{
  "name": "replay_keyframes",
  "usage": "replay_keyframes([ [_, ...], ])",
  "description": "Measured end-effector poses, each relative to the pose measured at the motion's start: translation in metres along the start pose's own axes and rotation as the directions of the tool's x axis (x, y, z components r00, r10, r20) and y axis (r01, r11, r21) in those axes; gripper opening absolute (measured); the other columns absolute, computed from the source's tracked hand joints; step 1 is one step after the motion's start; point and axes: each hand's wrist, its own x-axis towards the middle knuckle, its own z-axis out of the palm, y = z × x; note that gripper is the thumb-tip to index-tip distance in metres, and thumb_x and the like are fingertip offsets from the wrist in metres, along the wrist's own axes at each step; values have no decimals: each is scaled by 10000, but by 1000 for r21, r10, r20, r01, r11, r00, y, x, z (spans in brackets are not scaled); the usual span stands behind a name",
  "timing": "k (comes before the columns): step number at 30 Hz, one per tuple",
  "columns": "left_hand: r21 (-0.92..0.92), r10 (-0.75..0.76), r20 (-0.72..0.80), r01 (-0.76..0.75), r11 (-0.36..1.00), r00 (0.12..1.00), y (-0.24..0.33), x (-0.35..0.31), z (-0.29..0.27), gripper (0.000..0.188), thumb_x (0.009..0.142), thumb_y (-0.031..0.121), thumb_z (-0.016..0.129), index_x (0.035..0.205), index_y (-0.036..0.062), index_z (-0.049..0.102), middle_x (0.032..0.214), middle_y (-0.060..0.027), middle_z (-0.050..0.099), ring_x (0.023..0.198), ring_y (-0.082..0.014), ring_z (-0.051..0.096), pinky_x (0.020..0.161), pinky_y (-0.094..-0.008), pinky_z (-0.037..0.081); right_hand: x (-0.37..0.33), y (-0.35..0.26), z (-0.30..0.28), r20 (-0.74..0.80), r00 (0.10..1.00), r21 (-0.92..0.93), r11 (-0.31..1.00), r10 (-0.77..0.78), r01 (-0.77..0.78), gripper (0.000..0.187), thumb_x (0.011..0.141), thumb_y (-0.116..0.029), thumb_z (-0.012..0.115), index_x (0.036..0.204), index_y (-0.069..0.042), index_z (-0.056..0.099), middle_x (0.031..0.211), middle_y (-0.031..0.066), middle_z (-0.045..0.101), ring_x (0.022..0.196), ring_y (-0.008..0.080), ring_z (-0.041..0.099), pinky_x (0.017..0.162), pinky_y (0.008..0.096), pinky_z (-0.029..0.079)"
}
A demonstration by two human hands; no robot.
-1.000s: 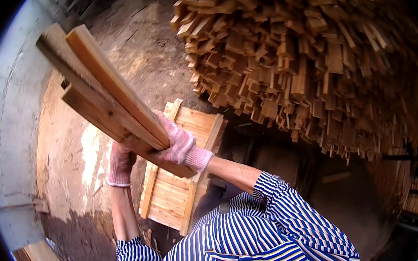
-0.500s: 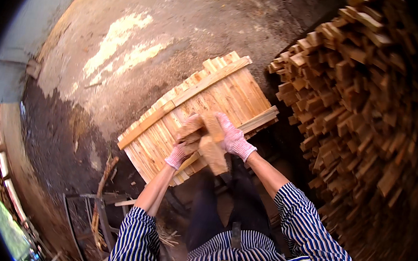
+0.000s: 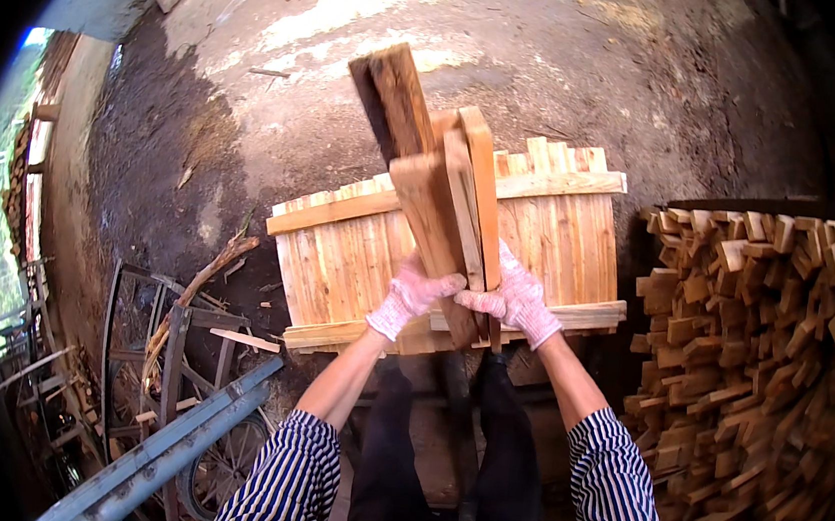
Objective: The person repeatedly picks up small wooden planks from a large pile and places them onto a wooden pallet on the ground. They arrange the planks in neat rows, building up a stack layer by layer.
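Between my gloved hands stands a bundle of several wooden boards (image 3: 429,206), held at its near end and reaching up and away from me. My left hand (image 3: 416,296) grips the bundle from the left, fingers hidden behind the wood. From the right, my right hand (image 3: 514,298) closes round the same boards, its thumb close to the left one. One darker board (image 3: 401,98) juts out farther than the others. Beneath lies a layer of pale boards (image 3: 561,234) set side by side, with a crosswise strip (image 3: 560,185) along the far side and another (image 3: 583,315) along the near side.
A tall stack of cut wood (image 3: 733,321) rises at the right. On the left are a metal frame (image 3: 177,358), a blue-grey beam (image 3: 163,447), a crooked branch (image 3: 196,289) and a spoked wheel (image 3: 222,463). Bare ground (image 3: 282,97) with pale patches extends beyond the boards.
The boards in my hands have swung from a short, blurred view to pointing away from me. My view has turned, so the pale layer now lies more level and the left-side frame shows more.
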Motion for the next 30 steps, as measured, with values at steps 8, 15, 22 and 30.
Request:
replay_keyframes([
  [8,-471,-348,-404,134,872,846,-61,-13,-76,647,901,377,824,1412,55,591,1262,-78,701,1180,-202,653,1060,-387,513,59,39,123,-302,922,313,939,241,-142,1119,870,-306,853,1668,-39,116,1560,195,486,1374,240,517,1119,371,443],
  [15,-518,-513,-442,258,816,736,-175,-49,-273,731,928,421,788,1458,-16,539,1363,-125,653,1246,-227,620,1058,-358,502,160,130,179,-512,808,-419,736,293,-532,1064,897,-359,779,1684,-283,68,1415,321,508,1229,461,593,987,523,513],
  [22,185,-65,-744,299,936,665,-227,-28,-263,901,880,259,849,1562,-35,340,1364,-185,640,1228,-242,622,1047,-363,513,178,213,198,-512,856,-663,602,67,-444,958,964,-335,709,1682,-204,89,1482,345,445,1223,503,587,989,530,512],
  [30,-62,-278,-640,312,948,717,-150,-61,-321,775,813,53,863,1455,14,430,1162,-161,712,963,-246,722,828,-332,654,179,166,205,-591,779,-725,287,209,-627,968,938,-461,705,1676,-191,139,1657,294,265,1545,407,283,1256,547,259],
])
